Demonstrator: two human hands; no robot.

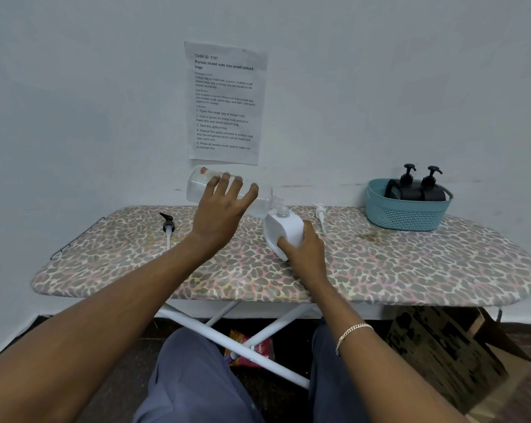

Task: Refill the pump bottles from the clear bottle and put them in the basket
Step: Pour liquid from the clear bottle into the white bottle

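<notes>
My left hand (224,209) grips the clear bottle (198,187), tipped almost flat with its mouth over the open neck of a white pump bottle (281,228). That white bottle stands tilted on the board, and my right hand (303,248) is wrapped around its lower side. A white pump head (320,213) lies just right of the bottle. Left of my left arm lies a black pump head (168,225) with its tube. Two black pump bottles (416,190) stand in the teal basket (407,215) at the back right.
Everything rests on an ironing board with a leopard-print cover (410,270), set against a white wall with a printed sheet (224,102). A cardboard box (447,355) stands under the right end, a snack bag (249,346) between the board's legs.
</notes>
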